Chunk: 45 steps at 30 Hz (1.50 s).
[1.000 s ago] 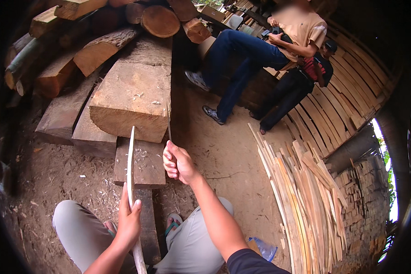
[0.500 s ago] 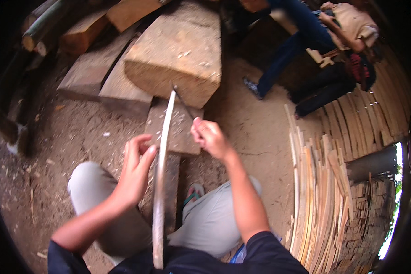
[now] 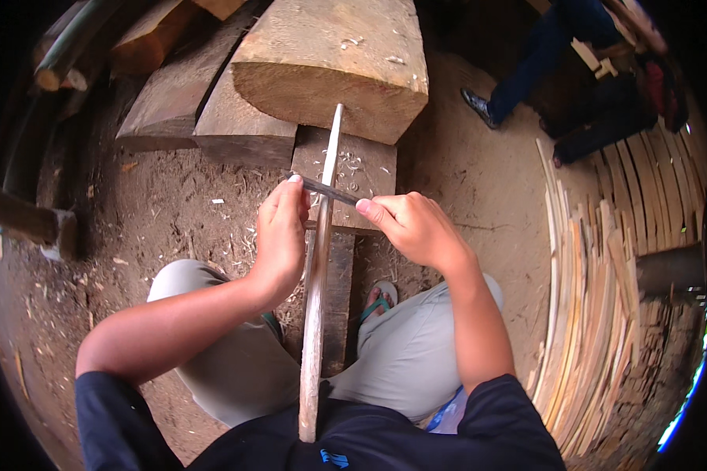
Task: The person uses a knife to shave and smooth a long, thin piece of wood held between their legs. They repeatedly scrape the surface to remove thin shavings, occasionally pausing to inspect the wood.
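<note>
A long pale wooden stick (image 3: 315,306) runs from against my body to the front face of a thick wood block (image 3: 326,74); its far part is whiter. Across the stick lies a narrow dark blade (image 3: 331,191), like a knife, touching or just above its surface. My left hand (image 3: 281,231) grips the blade's left end, thumb on top. On its right end my right hand (image 3: 416,226) is closed, thumb along it. The blade's underside and edge are hidden.
Curled shavings lie on a lower plank (image 3: 361,161) under the block. More beams (image 3: 177,102) and poles (image 3: 67,63) are stacked at far left. Long thin strips (image 3: 585,314) lie on the right. Beyond, at far right, a co-worker's leg (image 3: 518,74) shows, with another person beside it.
My left hand, formerly open beside the stick, has closed on the blade's far end. The blade has turned from lengthwise to crosswise. The view has shifted, so the block appears further right and up.
</note>
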{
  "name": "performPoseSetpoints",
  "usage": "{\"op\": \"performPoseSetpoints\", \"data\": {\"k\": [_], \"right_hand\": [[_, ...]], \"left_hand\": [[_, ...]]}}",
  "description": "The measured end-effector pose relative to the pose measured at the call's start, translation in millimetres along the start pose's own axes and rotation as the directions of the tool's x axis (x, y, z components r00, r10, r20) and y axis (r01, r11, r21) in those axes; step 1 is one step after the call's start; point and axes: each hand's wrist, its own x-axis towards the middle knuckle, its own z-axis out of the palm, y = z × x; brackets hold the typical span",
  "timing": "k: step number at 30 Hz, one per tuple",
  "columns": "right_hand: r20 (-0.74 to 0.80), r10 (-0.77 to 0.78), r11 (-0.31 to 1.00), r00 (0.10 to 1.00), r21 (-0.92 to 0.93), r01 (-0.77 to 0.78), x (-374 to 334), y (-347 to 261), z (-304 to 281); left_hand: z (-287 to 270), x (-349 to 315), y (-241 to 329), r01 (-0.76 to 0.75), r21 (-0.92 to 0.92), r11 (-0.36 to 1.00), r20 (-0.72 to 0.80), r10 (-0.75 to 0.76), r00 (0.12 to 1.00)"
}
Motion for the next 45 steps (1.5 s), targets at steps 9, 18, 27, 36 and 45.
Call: {"op": "performPoseSetpoints", "data": {"k": [9, 18, 27, 36, 45], "right_hand": [[0.112, 0.001, 0.999, 0.994, -0.039, 0.003, -17, -4, -9], [0.002, -0.046, 0.995, 0.999, -0.089, 0.046, -21, 5, 7], [-0.039, -0.095, 0.992, 0.995, -0.084, 0.091, -19, 13, 17], [-0.076, -0.116, 0.981, 0.990, -0.167, 0.102, -18, 12, 20], [-0.104, -0.143, 0.972, 0.984, -0.204, 0.119, -16, 13, 23]], "left_hand": [[1, -18, -7, 0.129, 0.035, 0.991, -0.071, -0.126, 0.989], [5, -20, -14, 0.121, 0.106, 0.987, -0.118, -0.109, 0.987], [-1, -11, -18, 0.069, 0.172, 0.983, -0.116, -0.049, 0.992], [-7, -13, -4, 0.252, 0.172, 0.952, -0.085, -0.240, 0.967], [-10, -8, -3, 0.261, 0.171, 0.950, -0.040, -0.259, 0.965]]}}
